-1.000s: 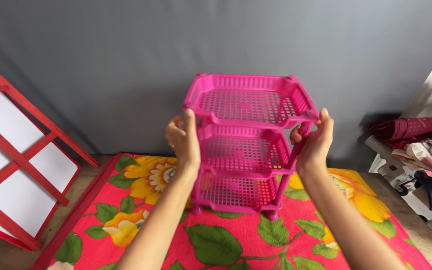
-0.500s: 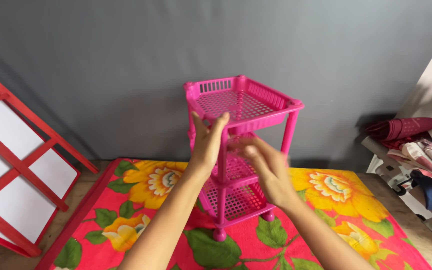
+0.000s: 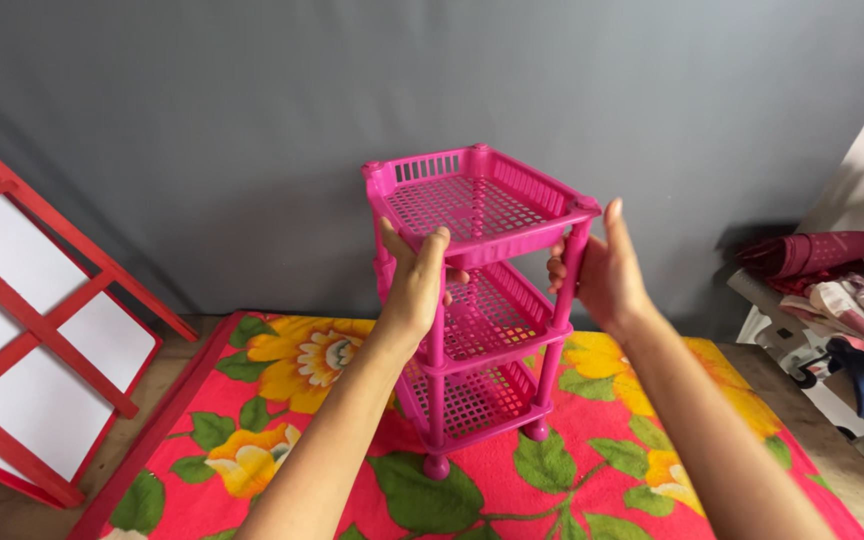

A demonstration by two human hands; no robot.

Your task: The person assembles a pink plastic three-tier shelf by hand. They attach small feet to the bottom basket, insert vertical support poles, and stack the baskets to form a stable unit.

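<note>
Bright pink plastic makes up the 3-tier rack, which stands upright with its long axis vertical, its round feet down on the floral mat and its 3 mesh trays stacked level one above another. It is turned so that 1 corner post faces the camera, with the top tray's corners pointing toward the grey wall behind and out to either side. The left hand is wrapped around the near post just under the top tray, fingers curled round it and thumb raised against the tray's rim. The right hand grips the right-hand post at about the same height, fingers closed round the far side and thumb stretched up toward the tray's corner. The rack sits near the back edge of the mat, just in front of the wall, so there is little room behind it; the mat lies open in front and to both sides. To the left a red-framed white panel leans well apart from the rack, and to the right a pile of folded cloth lies at the frame's edge, also well clear.
</note>
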